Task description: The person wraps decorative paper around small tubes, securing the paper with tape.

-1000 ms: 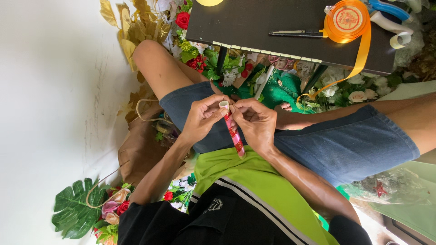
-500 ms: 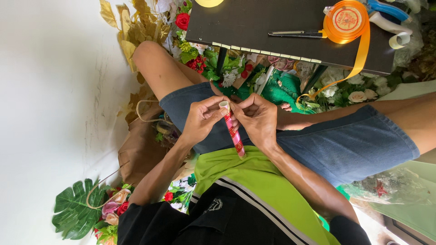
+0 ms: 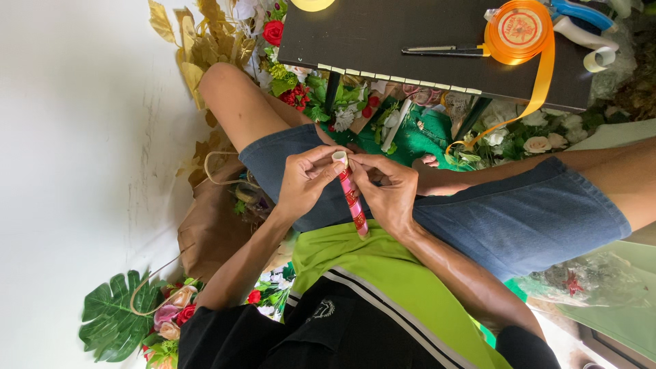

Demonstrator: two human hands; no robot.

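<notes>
My left hand (image 3: 307, 181) and right hand (image 3: 386, 191) stay pinched together on the red-patterned stick (image 3: 352, 198), over my lap. Nothing has shifted since a moment ago, only fingertips working its white end. Orange ribbon spool (image 3: 519, 31) sits on the dark tabletop (image 3: 383, 34).

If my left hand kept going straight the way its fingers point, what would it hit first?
Most likely the right hand: the left hand points across the red stick both hold, fingertips almost meeting at its white tip. Depth is hard to judge.

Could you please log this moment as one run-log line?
left hand: pinching white tube end | right hand: holding red-wrapped stick | over lap | orange ribbon spool on black table
</notes>
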